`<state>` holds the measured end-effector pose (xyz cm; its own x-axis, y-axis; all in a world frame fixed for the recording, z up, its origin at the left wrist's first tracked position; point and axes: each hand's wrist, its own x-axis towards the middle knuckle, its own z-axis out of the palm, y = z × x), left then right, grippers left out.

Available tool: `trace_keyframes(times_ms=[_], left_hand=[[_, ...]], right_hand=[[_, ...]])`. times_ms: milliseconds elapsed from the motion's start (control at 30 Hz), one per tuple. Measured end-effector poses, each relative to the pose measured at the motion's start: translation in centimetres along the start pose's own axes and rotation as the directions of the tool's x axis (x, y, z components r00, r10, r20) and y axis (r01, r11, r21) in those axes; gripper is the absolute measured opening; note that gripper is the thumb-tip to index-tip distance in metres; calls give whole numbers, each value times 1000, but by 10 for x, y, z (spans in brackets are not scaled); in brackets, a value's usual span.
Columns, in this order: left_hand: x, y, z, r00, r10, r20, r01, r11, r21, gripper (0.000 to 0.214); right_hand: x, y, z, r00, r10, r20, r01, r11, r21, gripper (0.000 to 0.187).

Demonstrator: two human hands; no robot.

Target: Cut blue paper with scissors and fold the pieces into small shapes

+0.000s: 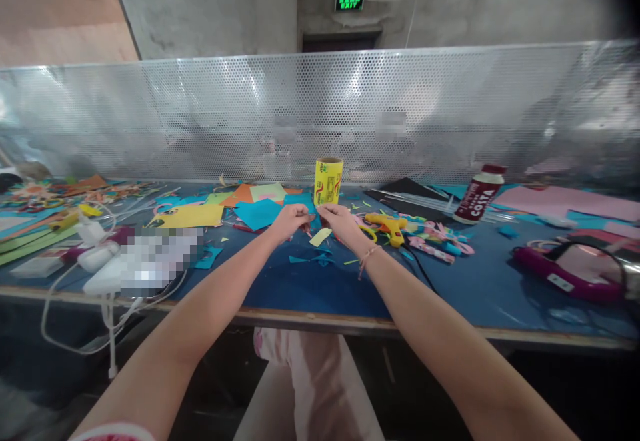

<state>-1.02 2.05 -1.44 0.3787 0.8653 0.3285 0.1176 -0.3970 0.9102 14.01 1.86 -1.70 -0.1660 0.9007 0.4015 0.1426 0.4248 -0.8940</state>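
Note:
Both arms reach out over the blue table (pixel 310 288). My left hand (pixel 290 220) and my right hand (pixel 339 221) are closed in pinches, knuckles almost touching, around something small I cannot make out. A pale yellow paper scrap (pixel 321 236) lies just below them. A yellow roll (pixel 328 180) stands upright right behind the hands. A yellow glue gun (pixel 389 225) lies just right of my right hand, which wears a thin bracelet at the wrist.
Coloured paper sheets (pixel 193 215) and scraps litter the table's left and middle. A dark bottle (pixel 479 194) stands at the right, a pink case (pixel 570 271) further right. White cables and a charger (pixel 97 258) lie left. A perforated metal screen (pixel 320 114) backs the table.

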Motion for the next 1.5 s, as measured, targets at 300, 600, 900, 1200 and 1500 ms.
trace_keyframes(times_ms=[300, 600, 900, 1200, 1500], left_hand=[[1, 1, 3, 998, -30, -61, 25, 996, -88, 25], [1, -1, 2, 975, -105, -196, 81, 989, -127, 26], [1, 2, 5, 983, -67, -169, 16, 957, -290, 22], [1, 1, 3, 978, -74, -197, 62, 996, -63, 20], [4, -8, -4, 954, -49, -295, 94, 986, 140, 25]], right_hand=[[-2, -8, -1, 1000, -23, -9, 22, 996, -84, 28], [-2, 1, 1, 937, -349, -16, 305, 839, -451, 29], [-3, 2, 5, 944, -329, 35, 302, 810, -503, 35], [-8, -5, 6, 961, -275, 27, 235, 762, -603, 28], [-6, -1, 8, 965, -258, 43, 227, 744, -628, 31]])
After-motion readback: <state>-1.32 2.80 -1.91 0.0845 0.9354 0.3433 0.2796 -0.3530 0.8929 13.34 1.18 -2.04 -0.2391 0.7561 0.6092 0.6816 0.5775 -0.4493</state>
